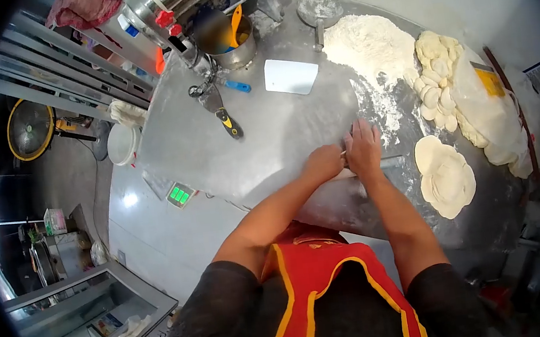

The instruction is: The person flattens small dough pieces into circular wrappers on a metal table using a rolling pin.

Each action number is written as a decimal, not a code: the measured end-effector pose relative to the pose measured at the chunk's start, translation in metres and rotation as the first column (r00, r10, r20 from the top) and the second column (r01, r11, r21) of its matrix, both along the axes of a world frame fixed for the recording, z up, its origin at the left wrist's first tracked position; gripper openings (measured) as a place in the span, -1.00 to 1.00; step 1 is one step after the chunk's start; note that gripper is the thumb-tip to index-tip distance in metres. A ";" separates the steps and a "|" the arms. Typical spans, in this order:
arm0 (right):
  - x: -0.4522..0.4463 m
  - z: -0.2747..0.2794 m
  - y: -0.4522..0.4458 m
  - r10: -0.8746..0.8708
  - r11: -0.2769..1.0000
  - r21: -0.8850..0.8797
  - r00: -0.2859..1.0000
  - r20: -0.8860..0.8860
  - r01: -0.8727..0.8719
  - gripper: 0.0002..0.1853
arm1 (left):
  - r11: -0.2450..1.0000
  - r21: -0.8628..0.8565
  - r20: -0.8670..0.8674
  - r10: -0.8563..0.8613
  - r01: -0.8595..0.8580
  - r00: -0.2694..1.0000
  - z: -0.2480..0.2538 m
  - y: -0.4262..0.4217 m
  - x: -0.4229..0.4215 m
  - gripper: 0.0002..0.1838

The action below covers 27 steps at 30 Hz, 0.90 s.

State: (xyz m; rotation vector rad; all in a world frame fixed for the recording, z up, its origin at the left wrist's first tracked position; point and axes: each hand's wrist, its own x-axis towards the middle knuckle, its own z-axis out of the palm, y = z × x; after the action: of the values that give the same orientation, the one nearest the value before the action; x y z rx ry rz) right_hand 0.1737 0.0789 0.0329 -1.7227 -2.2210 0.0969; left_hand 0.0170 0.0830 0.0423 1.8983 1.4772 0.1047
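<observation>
My left hand [324, 162] is closed low over the metal worktop, its knuckles up. A small pale edge shows between it and my right hand; I cannot make out what it is. Right beside it, my right hand [364, 146] lies palm down with its fingers stretched forward. A rolling pin [392, 162] passes beneath the heel of that hand, and its grey end sticks out to the right. Farther right lies a loose stack of flat round dough wrappers [447, 175].
Behind my hands is a heap of flour [369, 47]; dough pieces [437, 99] lie beside a plastic bag [490, 117]. A white scraper card [291, 76], a yellow-black scraper [229, 123] and a metal pot [237, 52] stand farther back. A green-lit scale [180, 194] is at left.
</observation>
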 end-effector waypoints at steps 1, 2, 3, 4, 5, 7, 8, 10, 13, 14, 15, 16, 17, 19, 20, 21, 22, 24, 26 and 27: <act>-0.003 0.004 -0.007 -0.019 1.000 -0.014 0.993 -0.113 0.018 -0.45 | 0.999 0.015 -0.015 -0.028 0.029 0.999 0.000 0.001 0.000 -0.66; -0.007 0.010 -0.017 -0.045 0.999 -0.031 0.973 -0.225 0.039 -0.45 | 0.998 0.030 -0.033 -0.062 0.063 0.998 0.001 0.001 -0.002 -0.67; 0.000 0.012 -0.044 0.004 0.999 -0.033 0.984 -0.180 -0.010 -0.44 | 0.999 0.044 0.044 0.022 -0.024 0.999 -0.002 -0.005 -0.008 -0.67; 0.011 0.014 -0.078 0.058 0.997 -0.033 0.990 -0.132 -0.063 -0.43 | 0.992 0.055 0.126 0.106 -0.114 0.986 -0.009 -0.014 -0.018 -0.67; 0.021 0.020 -0.107 0.082 0.989 -0.109 0.989 -0.126 -0.096 -0.42 | 0.978 0.061 0.205 0.183 -0.200 0.961 -0.014 -0.018 -0.027 -0.67; 0.026 0.022 -0.123 0.103 0.988 -0.106 0.989 -0.102 -0.113 -0.41 | 0.983 -0.111 0.237 0.167 -0.144 0.957 -0.022 -0.030 -0.039 -0.66; 0.022 0.016 -0.118 0.098 0.995 -0.021 0.992 -0.082 -0.100 -0.41 | 0.973 -0.200 0.248 0.164 -0.115 0.955 -0.026 -0.036 -0.043 -0.66; 0.005 0.016 -0.084 0.027 0.999 0.025 0.996 -0.087 -0.025 -0.44 | 0.988 -0.148 0.193 0.076 -0.047 0.978 0.006 -0.029 -0.031 -0.68; -0.009 0.032 -0.011 0.070 0.993 -0.100 0.989 0.128 -0.057 -0.52 | 0.996 -0.091 0.116 0.032 -0.022 0.993 0.017 -0.008 -0.004 -0.70; -0.010 0.033 -0.002 0.112 0.991 -0.095 0.972 0.204 -0.095 -0.54 | 0.997 -0.073 0.093 0.033 -0.027 0.995 0.017 -0.001 0.002 -0.70; -0.010 0.032 -0.001 0.121 0.992 0.004 0.971 0.208 -0.124 -0.55 | 0.988 -0.149 -0.015 -0.029 0.027 0.999 0.027 0.004 0.006 -0.71; -0.013 0.031 -0.003 0.126 0.984 0.100 0.970 0.210 -0.150 -0.56 | 0.990 -0.139 -0.023 -0.037 0.033 0.999 0.028 0.003 0.000 -0.70; -0.010 0.034 -0.021 0.087 0.996 -0.037 0.996 0.007 -0.087 -0.54 | 0.991 -0.131 -0.026 -0.044 0.040 0.999 0.030 -0.002 -0.008 -0.68; 0.006 0.035 -0.088 0.089 0.989 -0.105 0.983 -0.159 -0.106 -0.52 | 0.995 -0.086 0.047 0.057 -0.053 0.997 0.021 -0.011 -0.025 -0.66; 0.017 0.026 -0.114 0.156 0.987 -0.029 0.979 -0.132 -0.161 -0.50 | 0.987 -0.059 0.121 0.156 -0.149 0.980 -0.002 -0.024 -0.038 -0.66; 0.020 0.026 -0.116 0.146 0.987 -0.056 0.982 -0.120 -0.154 -0.47 | 0.967 -0.045 0.195 0.254 -0.250 0.947 -0.020 -0.034 -0.045 -0.65; 0.021 0.027 -0.118 0.138 0.986 -0.084 0.984 -0.109 -0.147 -0.43 | 0.989 -0.033 0.212 0.145 -0.141 0.967 -0.028 -0.039 -0.047 -0.65; 0.014 0.021 -0.103 0.105 0.990 -0.085 0.993 -0.063 -0.110 -0.39 | 0.996 -0.002 0.235 -0.086 0.089 0.968 -0.040 -0.045 -0.052 -0.64; -0.004 0.009 -0.042 0.057 0.998 -0.034 0.998 -0.027 -0.057 -0.47 | 0.997 -0.051 0.096 -0.057 0.062 0.994 -0.008 -0.026 -0.034 -0.66; -0.011 0.006 -0.020 0.031 0.999 -0.016 0.999 -0.030 -0.032 -0.53 | 0.996 -0.078 0.026 -0.042 0.044 0.999 0.008 -0.016 -0.024 -0.66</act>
State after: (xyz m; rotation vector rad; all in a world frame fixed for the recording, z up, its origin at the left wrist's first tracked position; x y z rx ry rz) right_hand 0.1629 0.0593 0.0391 -1.6844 -2.2324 0.1475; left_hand -0.0067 0.0666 0.0498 1.8585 1.4026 0.0491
